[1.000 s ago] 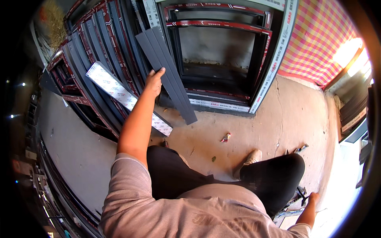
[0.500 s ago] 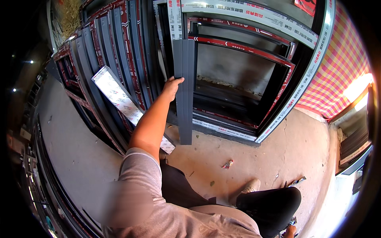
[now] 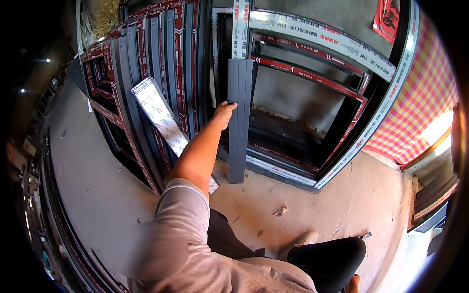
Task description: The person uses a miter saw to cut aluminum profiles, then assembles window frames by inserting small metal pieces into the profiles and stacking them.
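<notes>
My left hand (image 3: 224,113) is closed round the left edge of a long dark grey metal profile (image 3: 238,151). The profile stands nearly upright, its thumb-side face turned toward me, its lower end close to the floor. Right behind it is a large window frame (image 3: 317,185) with white and red protective film on its bars. Low at the bottom edge, beside my bent black-trousered leg, only a small part of my right hand (image 3: 353,282) shows. Its fingers are mostly cut off, so what it holds, if anything, is hidden.
Several dark frames with red film (image 3: 115,93) lean in a stack to the left. A white-wrapped strip (image 3: 161,115) slants against them. Scrap wrapper (image 3: 280,211) lies on the concrete floor (image 3: 273,195). A checked curtain (image 3: 415,112) hangs at the right.
The view has shifted, so the frames and profile appear further right and slightly lower. My left hand keeps its grip on the profile. Less of my right hand's surroundings shows at the bottom edge.
</notes>
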`<state>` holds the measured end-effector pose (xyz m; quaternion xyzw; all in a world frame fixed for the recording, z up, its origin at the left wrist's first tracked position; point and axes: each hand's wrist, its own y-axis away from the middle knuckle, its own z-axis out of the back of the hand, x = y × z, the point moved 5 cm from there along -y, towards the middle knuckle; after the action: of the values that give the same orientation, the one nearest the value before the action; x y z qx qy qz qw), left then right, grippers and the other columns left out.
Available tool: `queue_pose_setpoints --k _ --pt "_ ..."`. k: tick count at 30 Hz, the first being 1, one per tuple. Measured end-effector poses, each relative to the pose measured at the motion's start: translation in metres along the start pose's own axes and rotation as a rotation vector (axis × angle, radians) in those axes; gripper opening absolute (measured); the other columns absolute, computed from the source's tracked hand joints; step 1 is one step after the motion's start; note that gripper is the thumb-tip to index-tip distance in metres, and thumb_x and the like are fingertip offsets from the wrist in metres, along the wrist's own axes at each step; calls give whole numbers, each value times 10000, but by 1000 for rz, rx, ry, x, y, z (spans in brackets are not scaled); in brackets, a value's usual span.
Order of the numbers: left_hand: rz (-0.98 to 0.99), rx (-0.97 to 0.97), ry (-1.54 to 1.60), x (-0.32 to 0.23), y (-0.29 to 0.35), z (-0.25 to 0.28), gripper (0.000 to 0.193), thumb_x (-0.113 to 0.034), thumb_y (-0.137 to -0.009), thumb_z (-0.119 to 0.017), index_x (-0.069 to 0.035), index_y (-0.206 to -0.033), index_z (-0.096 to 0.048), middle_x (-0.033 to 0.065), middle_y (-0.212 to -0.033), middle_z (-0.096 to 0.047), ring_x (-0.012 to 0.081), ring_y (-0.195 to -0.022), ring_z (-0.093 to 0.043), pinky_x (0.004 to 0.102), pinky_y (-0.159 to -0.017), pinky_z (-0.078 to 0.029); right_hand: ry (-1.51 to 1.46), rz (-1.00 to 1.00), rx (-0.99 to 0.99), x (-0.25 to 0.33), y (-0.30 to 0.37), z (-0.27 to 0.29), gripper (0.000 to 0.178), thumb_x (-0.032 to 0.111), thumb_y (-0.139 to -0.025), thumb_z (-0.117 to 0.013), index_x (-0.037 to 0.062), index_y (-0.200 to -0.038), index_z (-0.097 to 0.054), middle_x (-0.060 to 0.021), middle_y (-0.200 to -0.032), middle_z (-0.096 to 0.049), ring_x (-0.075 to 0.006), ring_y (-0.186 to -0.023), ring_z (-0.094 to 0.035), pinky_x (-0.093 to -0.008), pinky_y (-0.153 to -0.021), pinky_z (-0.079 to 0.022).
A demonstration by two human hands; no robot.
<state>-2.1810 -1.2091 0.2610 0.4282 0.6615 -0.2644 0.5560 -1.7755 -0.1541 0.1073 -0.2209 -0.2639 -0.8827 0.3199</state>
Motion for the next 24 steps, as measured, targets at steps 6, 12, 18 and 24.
queue_pose_setpoints --k 6,12,18,24 --pt "-80 40 -180 -13 5 2 426 -332 -980 -758 -61 -1292 -652 69 -1198 -715 187 -1123 -651 384 -1005 -487 -4 -4 40 11 17 -17 216 190 -950 -537 91 -773 -612 -119 -686 -618 -233 -533 -598 -374 -502 -503" --pt "-349 -108 -644 -73 47 30 700 -414 -943 -768 34 -1435 -552 196 -1297 -693 307 -1196 -671 397 -1021 -512 24 18 105 51 13 -44 218 190 -954 -540 96 -763 -590 -104 -666 -597 -219 -515 -577 -362 -481 -485" --pt "-747 -589 -1425 -209 142 59 589 -316 -920 -745 -32 -1416 -606 216 -1421 -630 382 -1327 -577 515 -1177 -398 8 57 158 84 2 -68 223 190 -958 -542 102 -754 -568 -89 -647 -575 -204 -497 -556 -350 -461 -467" --pt "-369 -799 -1846 -246 163 141 811 -404 -917 -721 -5 -1567 -445 199 -1614 -475 346 -1576 -326 632 -1285 -158 -29 96 188 111 -6 -82 232 190 -961 -544 107 -745 -546 -74 -627 -554 -189 -480 -535 -338 -440 -449"
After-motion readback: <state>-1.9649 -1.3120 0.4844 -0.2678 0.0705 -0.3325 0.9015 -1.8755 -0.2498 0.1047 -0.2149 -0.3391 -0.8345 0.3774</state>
